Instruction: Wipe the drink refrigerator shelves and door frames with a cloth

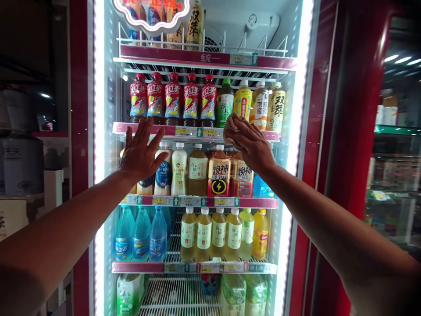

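My left hand point(142, 150) is raised flat with its fingers spread, seemingly resting on the glass front of a lit drinks fridge point(295, 131). Nothing is in it. Behind its fingers run the second shelf's price strip point(194, 131) and the red-capped tea bottles point(174, 98). My right hand point(251, 142) holds a crumpled, pinkish-brown cloth point(231, 127) under its fingers, pressed towards the glass in front of the same strip. Just above the cloth stands a green tea bottle point(225, 103). Energy drink bottles point(219, 173) show below, partly covered by the right hand.
Red frame posts point(80, 109) border the fridge. A lit sign point(153, 13) hangs at the upper left of its front. To the right is another glass-fronted cabinet point(394, 129); dim shelves with large containers point(23, 162) stand at left.
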Demonstrator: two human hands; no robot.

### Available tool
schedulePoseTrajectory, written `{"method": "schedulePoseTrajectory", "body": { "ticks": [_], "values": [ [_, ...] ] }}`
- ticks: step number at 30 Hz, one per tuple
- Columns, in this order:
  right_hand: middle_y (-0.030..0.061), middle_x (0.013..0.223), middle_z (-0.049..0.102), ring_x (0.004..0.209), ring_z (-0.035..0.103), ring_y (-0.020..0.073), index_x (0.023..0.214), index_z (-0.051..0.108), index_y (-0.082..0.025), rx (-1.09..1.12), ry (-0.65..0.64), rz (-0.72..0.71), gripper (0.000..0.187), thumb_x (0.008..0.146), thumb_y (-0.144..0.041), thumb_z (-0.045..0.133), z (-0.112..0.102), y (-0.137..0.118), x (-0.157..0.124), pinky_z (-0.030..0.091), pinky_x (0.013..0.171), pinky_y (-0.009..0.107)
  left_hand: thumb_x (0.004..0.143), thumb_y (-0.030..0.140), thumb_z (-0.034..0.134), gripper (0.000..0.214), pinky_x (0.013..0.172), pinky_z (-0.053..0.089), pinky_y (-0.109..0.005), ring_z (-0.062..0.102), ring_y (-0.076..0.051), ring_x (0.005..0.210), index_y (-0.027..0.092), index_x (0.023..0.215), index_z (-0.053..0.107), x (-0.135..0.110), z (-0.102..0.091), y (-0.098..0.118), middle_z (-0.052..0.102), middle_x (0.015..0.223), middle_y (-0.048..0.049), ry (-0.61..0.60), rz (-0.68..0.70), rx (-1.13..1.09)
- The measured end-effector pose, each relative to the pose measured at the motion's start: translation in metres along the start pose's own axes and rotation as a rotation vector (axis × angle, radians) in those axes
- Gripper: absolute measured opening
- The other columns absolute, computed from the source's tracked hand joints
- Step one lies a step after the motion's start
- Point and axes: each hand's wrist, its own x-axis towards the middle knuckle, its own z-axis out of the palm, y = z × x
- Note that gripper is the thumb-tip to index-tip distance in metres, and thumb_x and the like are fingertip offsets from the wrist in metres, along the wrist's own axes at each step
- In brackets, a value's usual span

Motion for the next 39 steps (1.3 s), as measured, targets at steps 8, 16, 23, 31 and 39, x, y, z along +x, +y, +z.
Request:
{"method": "schedulePoseTrajectory", "body": {
  "ticks": [8,16,23,31,39],
  "values": [
    [-0.0086,0.162,0.045,0.151,0.043,0.0290,0.141,0.062,-0.040,-0.063,0.067,0.079,0.045,0.101,-0.026,0.050,-0.029,0.033,-0.020,0.037,0.127,0.056,0.099,0.062,0.036,0.073,0.128,0.002,-0.065,0.004,-0.035,0.162,0.026,0.162,0.031,-0.002,0.003,0.000,0.005,0.175,-0.0087,0.019,0.009,0.070],
    [-0.0059,0.161,0.049,0.150,0.044,0.0283,0.136,0.067,-0.038,-0.091,0.050,0.104,0.041,0.100,-0.026,0.049,-0.044,0.055,-0.038,0.039,0.125,0.057,0.096,0.058,0.041,0.072,0.129,0.002,-0.067,0.005,-0.034,0.162,0.036,0.163,0.028,-0.003,0.005,0.002,0.013,0.175,-0.0042,0.047,-0.018,0.031],
    [-0.0086,0.161,0.046,0.151,0.043,0.0270,0.141,0.062,-0.043,-0.079,0.055,0.115,0.045,0.101,-0.027,0.048,-0.056,0.068,-0.048,0.041,0.125,0.055,0.098,0.062,0.035,0.072,0.130,0.000,-0.063,0.006,-0.034,0.162,0.034,0.163,0.028,-0.004,0.008,0.002,0.006,0.175,0.0014,0.064,-0.020,0.039],
    [-0.0116,0.163,0.042,0.151,0.044,0.0281,0.145,0.057,-0.044,-0.131,0.112,0.183,0.047,0.101,-0.030,0.049,-0.072,0.093,-0.059,0.046,0.122,0.054,0.100,0.067,0.024,0.075,0.129,0.002,-0.064,0.004,-0.034,0.162,0.025,0.162,0.031,-0.005,0.007,0.014,0.002,0.176,-0.0024,0.065,-0.046,0.080],
    [-0.0113,0.163,0.042,0.152,0.042,0.0285,0.146,0.056,-0.045,-0.115,0.131,0.217,0.048,0.102,-0.029,0.045,-0.076,0.091,-0.075,0.044,0.123,0.058,0.100,0.066,0.027,0.075,0.130,-0.001,-0.062,0.000,-0.032,0.162,0.026,0.163,0.027,-0.006,0.005,0.024,-0.002,0.176,-0.0002,0.041,-0.114,0.037]
  ]
}}
